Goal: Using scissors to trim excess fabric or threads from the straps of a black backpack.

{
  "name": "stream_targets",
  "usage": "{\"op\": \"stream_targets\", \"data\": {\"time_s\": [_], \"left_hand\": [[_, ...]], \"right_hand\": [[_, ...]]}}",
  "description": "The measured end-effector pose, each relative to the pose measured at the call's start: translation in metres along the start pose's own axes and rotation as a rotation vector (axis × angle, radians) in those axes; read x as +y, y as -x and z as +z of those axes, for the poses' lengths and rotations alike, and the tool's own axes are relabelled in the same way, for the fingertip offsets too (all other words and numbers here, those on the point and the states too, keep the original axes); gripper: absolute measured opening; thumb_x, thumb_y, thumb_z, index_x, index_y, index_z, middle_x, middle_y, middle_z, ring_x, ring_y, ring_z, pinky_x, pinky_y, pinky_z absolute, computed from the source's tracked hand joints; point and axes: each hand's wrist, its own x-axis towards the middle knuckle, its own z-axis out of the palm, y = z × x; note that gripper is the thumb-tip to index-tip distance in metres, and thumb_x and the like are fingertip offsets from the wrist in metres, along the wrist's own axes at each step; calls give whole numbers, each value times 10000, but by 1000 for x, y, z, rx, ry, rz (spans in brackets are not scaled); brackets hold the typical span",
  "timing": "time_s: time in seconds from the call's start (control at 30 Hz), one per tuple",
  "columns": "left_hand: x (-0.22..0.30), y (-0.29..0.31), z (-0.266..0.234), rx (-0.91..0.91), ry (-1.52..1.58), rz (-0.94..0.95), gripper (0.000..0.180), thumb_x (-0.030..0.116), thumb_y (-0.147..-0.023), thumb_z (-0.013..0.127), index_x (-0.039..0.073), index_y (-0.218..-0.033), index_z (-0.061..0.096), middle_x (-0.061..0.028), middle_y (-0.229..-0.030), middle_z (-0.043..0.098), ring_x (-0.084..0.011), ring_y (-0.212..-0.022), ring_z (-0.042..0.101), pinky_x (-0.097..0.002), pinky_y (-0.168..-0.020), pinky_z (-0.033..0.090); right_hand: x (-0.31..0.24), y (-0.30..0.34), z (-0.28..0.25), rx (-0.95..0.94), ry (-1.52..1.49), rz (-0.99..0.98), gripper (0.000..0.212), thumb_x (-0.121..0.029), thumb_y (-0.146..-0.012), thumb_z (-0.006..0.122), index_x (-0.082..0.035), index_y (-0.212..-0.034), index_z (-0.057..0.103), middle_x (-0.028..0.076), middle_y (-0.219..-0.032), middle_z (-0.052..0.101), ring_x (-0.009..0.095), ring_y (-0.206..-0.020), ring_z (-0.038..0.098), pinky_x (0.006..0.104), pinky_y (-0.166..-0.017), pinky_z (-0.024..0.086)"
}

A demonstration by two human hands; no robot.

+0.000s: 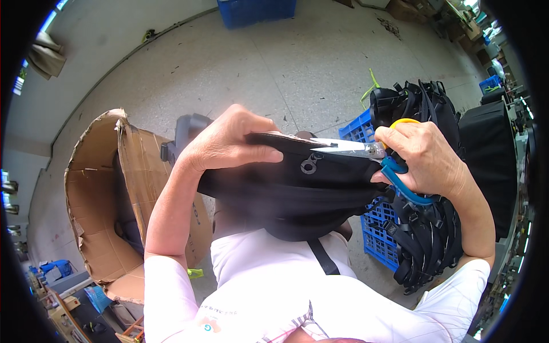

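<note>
A black fabric bag (pixel 297 194) lies across my lap, with a grey ring-shaped zipper pull (pixel 309 166) on its upper face. My left hand (pixel 237 140) pinches the bag's upper edge between thumb and fingers. In my right hand (pixel 426 154) is a pair of scissors (pixel 392 166) with one yellow and one blue handle loop. Their blades are parted and point left along the bag's edge, close to where pale threads or lining show. Whether the blades touch the fabric I cannot tell. A black strap (pixel 323 257) hangs from the bag over my white shirt.
To my left stands an open cardboard box (pixel 140 171) with dark items inside. On my right, blue plastic crates (pixel 378 228) carry a heap of black bags and straps (pixel 426 234). A blue bin (pixel 257 14) sits on the floor ahead.
</note>
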Motion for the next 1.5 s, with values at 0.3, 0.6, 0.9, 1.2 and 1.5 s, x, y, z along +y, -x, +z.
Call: {"op": "stream_targets", "data": {"time_s": [0.3, 0.6, 0.9, 1.2, 1.5], "left_hand": [[-10, -1, 2, 13, 21, -14, 275, 215, -697, 714, -23, -823, 657, -101, -600, 592, -153, -528, 527, -268, -509, 419], [-8, -1, 3, 38, 64, 80, 259, 184, -694, 757, -10, -842, 669, -55, -619, 612, -101, -544, 540, -240, -523, 413], [-16, -1, 2, 22, 62, 63, 254, 199, -697, 761, -6, -817, 672, -47, -582, 586, -91, -501, 505, -240, -484, 391], [-20, 47, -25, 631, -552, -139, 729, 463, -620, 739, 17, -1155, 520, -159, -1105, 542, -273, -1056, 492, -369, -911, 383], [-48, 77, -18, 658, 514, -228, 492, 163, -633, 779, -4, -1057, 593, -70, -945, 643, -160, -904, 594, -280, -865, 443]], "right_hand": [[4, 1, 8, 50, 19, -29, 466, -382, -688, 725, -6, -910, 560, 107, -622, 558, 230, -574, 587, 299, -529, 480], [-4, -19, 4, 55, 88, -39, 499, -436, -682, 711, -30, -923, 549, 92, -696, 571, 233, -666, 589, 322, -583, 476], [3, -20, 19, 56, 69, -63, 488, -391, -676, 727, 0, -912, 553, 94, -625, 554, 225, -586, 586, 285, -533, 475], [5, -11, 23, 139, 3, -35, 468, -352, -664, 742, 11, -889, 550, 100, -611, 540, 224, -559, 580, 296, -507, 471], [3, -6, 16, 76, -70, 26, 451, -342, -673, 742, -4, -894, 540, 105, -659, 563, 238, -582, 581, 299, -540, 479]]}}
